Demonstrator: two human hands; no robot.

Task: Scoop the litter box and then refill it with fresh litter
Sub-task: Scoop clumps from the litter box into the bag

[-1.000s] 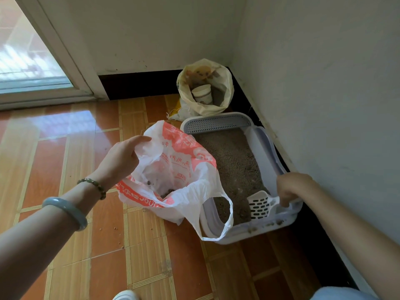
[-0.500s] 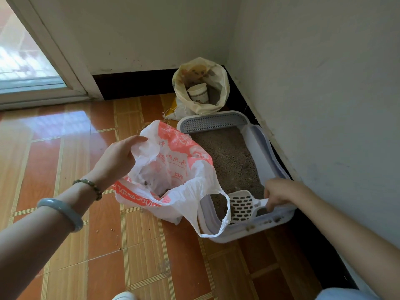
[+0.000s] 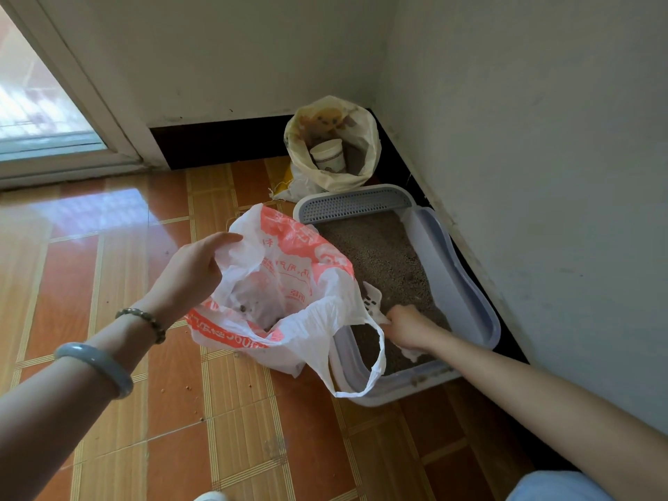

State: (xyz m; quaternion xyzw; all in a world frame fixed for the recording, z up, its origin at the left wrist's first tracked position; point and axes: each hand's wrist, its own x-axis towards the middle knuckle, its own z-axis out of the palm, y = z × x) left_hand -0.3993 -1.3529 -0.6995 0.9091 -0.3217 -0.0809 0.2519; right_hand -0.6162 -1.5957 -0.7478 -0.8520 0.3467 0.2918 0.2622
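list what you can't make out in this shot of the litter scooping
All from the head view:
- Scoop: the plastic bag and the right hand cover most of it, so its load can't be judged.
- Litter box: near left corner hidden behind the bag.
- Bag's contents: only a few dark bits show; the depth is lost in folds.
- Cup in the sack: print too small to read.

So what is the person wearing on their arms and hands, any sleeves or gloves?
No gloves and no sleeves in view: both forearms are bare. The left hand has two bracelets behind it: a thin beaded bracelet at the wrist, and a smooth, pale blue-grey bangle further up the forearm. The right hand and its arm carry nothing.
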